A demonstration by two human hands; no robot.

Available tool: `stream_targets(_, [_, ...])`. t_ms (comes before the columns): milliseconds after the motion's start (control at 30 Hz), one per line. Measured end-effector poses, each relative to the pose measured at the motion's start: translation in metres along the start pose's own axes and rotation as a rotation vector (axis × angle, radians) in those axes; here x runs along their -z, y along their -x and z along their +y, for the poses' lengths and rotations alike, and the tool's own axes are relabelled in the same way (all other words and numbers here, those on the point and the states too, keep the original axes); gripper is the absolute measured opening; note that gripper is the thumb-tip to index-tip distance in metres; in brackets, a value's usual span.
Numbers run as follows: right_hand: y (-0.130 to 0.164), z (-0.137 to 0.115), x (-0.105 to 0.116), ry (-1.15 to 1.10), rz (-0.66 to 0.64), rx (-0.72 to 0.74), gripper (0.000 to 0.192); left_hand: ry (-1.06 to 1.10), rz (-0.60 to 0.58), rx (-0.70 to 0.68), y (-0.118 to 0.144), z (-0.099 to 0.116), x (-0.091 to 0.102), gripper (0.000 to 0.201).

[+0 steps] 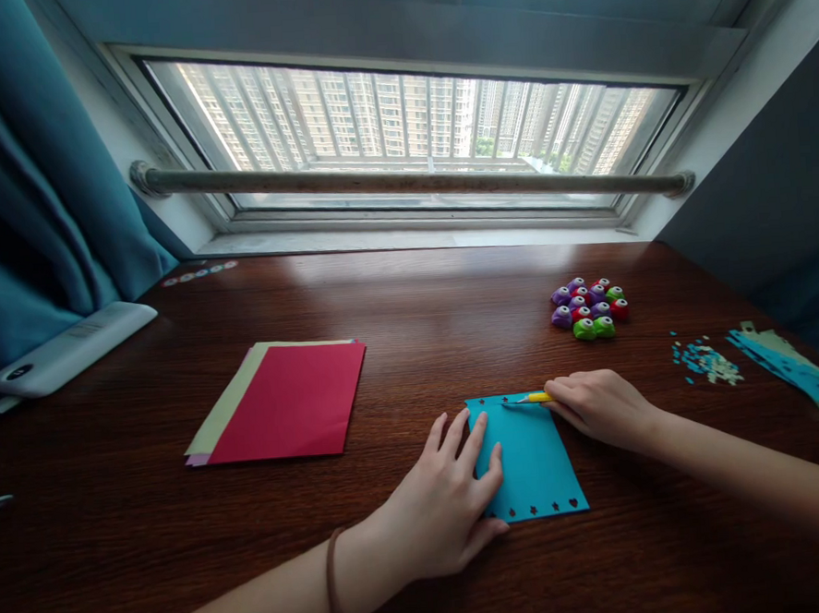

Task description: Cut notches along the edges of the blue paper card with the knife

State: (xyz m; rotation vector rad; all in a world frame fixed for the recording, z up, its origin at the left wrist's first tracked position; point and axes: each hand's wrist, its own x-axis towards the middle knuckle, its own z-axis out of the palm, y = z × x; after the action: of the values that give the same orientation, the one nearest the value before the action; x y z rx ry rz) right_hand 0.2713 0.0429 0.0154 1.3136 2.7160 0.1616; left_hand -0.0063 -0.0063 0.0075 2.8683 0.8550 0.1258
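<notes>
A blue sheet of paper [533, 456] lies flat on the desk, with small star and heart holes along its bottom edge and a few star holes near its top edge. Fingers spread, my left hand [449, 494] rests on the sheet's left side and the desk beside it. My right hand [596, 411] is closed around a slim yellow craft knife [538, 398]. The knife's thin tip points left and meets the paper, or hovers just over it, near the upper edge; contact cannot be told.
Red paper [287, 402] tops a sheet stack at left. Several colourful craft punches [590, 309] cluster behind my right hand. Paper confetti [708, 359] and cut strips [795, 371] lie at far right. A white device [72, 350] sits beside the curtain. The wooden desk [410, 311] meets a window.
</notes>
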Motion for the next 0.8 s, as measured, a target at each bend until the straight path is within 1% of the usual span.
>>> stream_targets(300, [0.014, 0.012, 0.0, 0.048, -0.028, -0.007, 0.025, -0.011, 0.0, 0.001, 0.0, 0.0, -0.002, 0.058])
stream_targets(700, [0.037, 0.034, 0.0, 0.099, -0.025, -0.015, 0.02, -0.01, 0.002, 0.0, 0.0, 0.0, 0.0, 0.056])
stream_targets(800, [0.04, 0.036, -0.001, 0.095, 0.004, -0.005, 0.02, -0.005, 0.0, 0.0, -0.001, -0.001, 0.0, 0.056])
